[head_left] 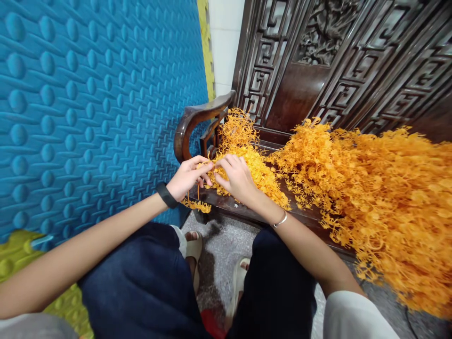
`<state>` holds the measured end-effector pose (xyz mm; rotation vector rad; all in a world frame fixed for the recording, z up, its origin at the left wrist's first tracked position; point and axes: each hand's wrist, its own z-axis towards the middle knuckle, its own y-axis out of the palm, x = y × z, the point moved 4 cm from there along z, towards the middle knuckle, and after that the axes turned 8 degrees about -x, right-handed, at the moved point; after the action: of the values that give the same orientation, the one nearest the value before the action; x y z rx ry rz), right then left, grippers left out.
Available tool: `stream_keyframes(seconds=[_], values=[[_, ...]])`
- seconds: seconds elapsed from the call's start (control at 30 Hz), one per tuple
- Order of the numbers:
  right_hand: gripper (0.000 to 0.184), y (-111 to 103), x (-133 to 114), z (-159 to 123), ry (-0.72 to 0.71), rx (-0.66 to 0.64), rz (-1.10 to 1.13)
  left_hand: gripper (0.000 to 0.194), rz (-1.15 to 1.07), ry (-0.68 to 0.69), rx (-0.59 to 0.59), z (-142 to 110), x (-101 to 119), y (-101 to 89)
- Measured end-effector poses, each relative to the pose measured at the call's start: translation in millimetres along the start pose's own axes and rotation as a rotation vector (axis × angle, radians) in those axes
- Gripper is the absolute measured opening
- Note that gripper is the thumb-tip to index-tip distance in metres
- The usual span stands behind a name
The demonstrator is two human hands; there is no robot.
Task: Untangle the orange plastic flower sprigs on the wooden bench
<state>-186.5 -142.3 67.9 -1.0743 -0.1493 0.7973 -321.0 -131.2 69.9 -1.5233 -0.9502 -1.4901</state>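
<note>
My left hand [189, 178], with a black band on its wrist, pinches a thin orange plastic strand piece [198, 190] whose ends hang below the fingers. My right hand [238, 178], with a silver bracelet, meets it from the right. Its fingers are bent and drawn together at the left fingertips; what lies in them is too small to make out. Right behind and under both hands is a heap of yellow-orange plastic pieces [259, 169], curly and flower-like. A small orange cluster [197, 205] sits at the bench's front left edge, below my left hand.
The dark carved wooden bench [296, 89] has a curved armrest [185, 129] at the left. A much larger orange pile [395, 197] covers its right side and spills over the front. A blue textured foam mat [106, 103] stands at the left. My sandalled feet are on the speckled floor [226, 240].
</note>
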Motion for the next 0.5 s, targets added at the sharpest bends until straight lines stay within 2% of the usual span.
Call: stream_keyframes(seconds=[0.13, 0.23, 0.3, 0.33, 0.4, 0.47, 0.5], values=[[0.008, -9.4, 13.0, 3.3, 0.056, 0.119, 0.506, 0.031, -0.006, 0.015, 0.016, -1.2, 4.0, -2.0], [0.009, -17.0, 31.9, 3.6, 0.205, 0.194, 0.878, 0.031, 0.045, 0.014, 0.094, -0.6, 0.3, -12.0], [0.009, -17.9, 42.8, 2.9, 0.297, 0.222, 1.074, 0.039, 0.117, 0.053, 0.162, -0.4, -0.7, -18.1], [0.009, -16.8, 47.1, 2.7, 0.332, 0.231, 1.159, 0.044, 0.178, 0.108, 0.207, -1.1, 1.7, -19.1], [0.009, -12.2, 52.9, 2.6, 0.384, 0.247, 1.310, 0.053, 0.370, 0.310, 0.299, -6.5, 14.5, -11.4], [0.008, -5.8, 55.1, 3.4, 0.414, 0.259, 1.435, 0.059, 0.682, 0.624, 0.340, -19.8, 34.2, 17.1], [0.007, -2.4, 54.9, 4.2, 0.425, 0.255, 1.483, 0.061, 0.831, 0.792, 0.265, -29.0, 41.4, 40.9]])
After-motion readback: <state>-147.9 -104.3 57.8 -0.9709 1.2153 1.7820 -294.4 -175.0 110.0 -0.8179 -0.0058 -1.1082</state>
